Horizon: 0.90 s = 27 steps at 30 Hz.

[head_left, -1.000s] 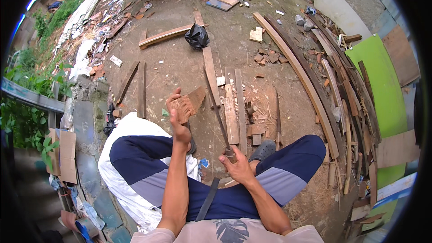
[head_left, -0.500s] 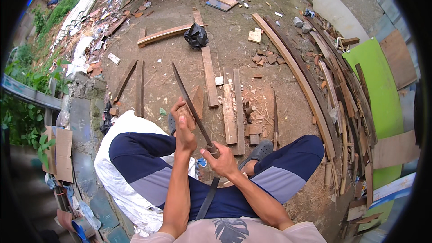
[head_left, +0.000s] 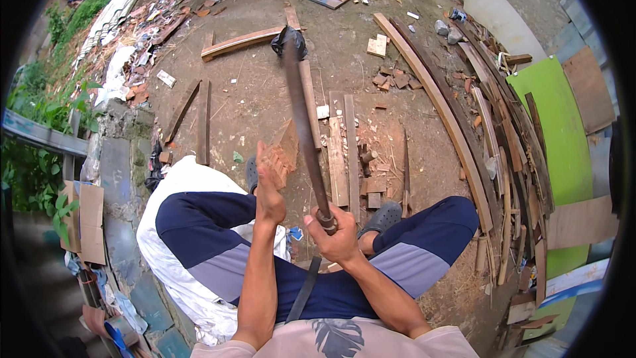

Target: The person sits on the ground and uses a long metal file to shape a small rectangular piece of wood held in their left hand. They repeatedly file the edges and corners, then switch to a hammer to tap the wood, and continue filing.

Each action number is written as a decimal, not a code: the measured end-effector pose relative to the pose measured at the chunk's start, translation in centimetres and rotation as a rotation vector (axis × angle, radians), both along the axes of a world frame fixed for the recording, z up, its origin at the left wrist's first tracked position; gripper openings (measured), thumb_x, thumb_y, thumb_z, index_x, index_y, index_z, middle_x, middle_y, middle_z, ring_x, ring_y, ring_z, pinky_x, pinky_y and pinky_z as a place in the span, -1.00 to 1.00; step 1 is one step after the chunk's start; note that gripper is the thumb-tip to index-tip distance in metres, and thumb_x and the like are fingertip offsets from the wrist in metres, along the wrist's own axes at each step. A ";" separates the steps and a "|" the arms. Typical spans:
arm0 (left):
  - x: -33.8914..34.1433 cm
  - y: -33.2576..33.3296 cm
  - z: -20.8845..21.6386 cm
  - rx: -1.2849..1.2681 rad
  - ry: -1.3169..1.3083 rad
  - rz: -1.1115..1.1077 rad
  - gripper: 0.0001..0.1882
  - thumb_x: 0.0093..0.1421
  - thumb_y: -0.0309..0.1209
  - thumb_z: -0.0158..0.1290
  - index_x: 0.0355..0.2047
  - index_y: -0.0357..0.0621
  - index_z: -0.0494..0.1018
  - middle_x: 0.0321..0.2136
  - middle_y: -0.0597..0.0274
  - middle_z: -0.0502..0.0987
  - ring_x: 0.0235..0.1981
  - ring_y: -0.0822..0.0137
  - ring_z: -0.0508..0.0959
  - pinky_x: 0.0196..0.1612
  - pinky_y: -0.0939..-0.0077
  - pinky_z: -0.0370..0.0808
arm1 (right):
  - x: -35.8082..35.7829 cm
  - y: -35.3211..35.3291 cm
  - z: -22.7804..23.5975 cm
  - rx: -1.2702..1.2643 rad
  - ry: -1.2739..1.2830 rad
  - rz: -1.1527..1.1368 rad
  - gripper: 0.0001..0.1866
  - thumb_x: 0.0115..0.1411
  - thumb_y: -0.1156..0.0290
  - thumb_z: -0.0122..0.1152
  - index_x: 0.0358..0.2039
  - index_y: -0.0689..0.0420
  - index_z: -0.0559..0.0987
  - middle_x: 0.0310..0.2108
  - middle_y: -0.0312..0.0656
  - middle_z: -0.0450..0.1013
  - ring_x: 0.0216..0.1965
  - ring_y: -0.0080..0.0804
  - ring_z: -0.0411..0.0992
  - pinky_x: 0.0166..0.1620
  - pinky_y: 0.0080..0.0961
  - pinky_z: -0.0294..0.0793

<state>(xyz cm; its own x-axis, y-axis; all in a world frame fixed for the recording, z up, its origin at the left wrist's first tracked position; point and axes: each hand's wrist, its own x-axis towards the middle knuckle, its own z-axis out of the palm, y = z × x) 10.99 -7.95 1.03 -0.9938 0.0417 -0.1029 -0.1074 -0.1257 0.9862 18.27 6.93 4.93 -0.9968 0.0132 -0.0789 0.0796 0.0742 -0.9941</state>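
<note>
A machete [head_left: 305, 119] with a long dark blade and a metal collar is gripped at its handle by my right hand [head_left: 334, 237]. Its blade stands up and away from me, blurred toward the tip, which overlaps a black plastic bag [head_left: 283, 41]. To the left, my left hand [head_left: 269, 199] is closed at the lower left side of a reddish-brown wood block [head_left: 283, 149] with a rough, chipped face; some of its fingers are hidden. The blade is apart from the block, to its right. A dark strap or sheath [head_left: 306, 292] lies across my lap.
Planks [head_left: 338, 159] and wood chips lie on the dirt between my feet. Long boards [head_left: 437, 106] and stacked timber run along the right beside a green panel [head_left: 550, 119]. A white sack [head_left: 172, 225] lies under my left leg, near a low block wall [head_left: 122, 225].
My right hand has swung the machete up and away from my left hand, its blade now blurred and to the right. The wood block's chipped face has turned more into view.
</note>
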 end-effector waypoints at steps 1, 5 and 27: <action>-0.1 -0.1 -0.4 -0.004 0.020 0.012 -0.18 0.42 0.18 -0.58 0.43 -0.22 -0.20 0.32 0.01 0.10 0.32 0.17 0.18 0.35 0.38 0.07 | 0.0 0.1 0.2 -0.004 0.020 -0.020 -0.73 0.16 0.28 0.28 -0.37 0.28 0.55 -0.68 -0.09 0.46 -0.70 -0.39 0.39 -0.54 -0.40 0.34; -0.7 -0.4 -2.2 -0.009 0.131 0.109 -0.17 0.42 0.17 -0.60 0.42 -0.26 -0.19 0.36 0.02 0.06 0.35 0.15 0.13 0.37 0.37 0.01 | -0.4 -0.7 -2.7 0.084 -0.057 0.029 -0.72 0.15 0.30 0.28 -0.38 0.30 0.55 -0.63 -0.07 0.51 -0.65 -0.37 0.44 -0.51 -0.39 0.38; -1.7 -0.2 -1.6 0.042 0.118 0.221 -0.19 0.44 0.16 -0.61 0.42 -0.25 -0.12 0.23 0.09 0.26 0.22 0.23 0.30 0.29 0.36 0.16 | -1.1 -1.6 0.4 -0.064 0.009 -0.041 -0.77 0.18 0.36 0.26 -0.45 0.27 0.52 -0.68 -0.36 0.34 -0.60 -0.66 0.23 -0.52 -0.53 0.25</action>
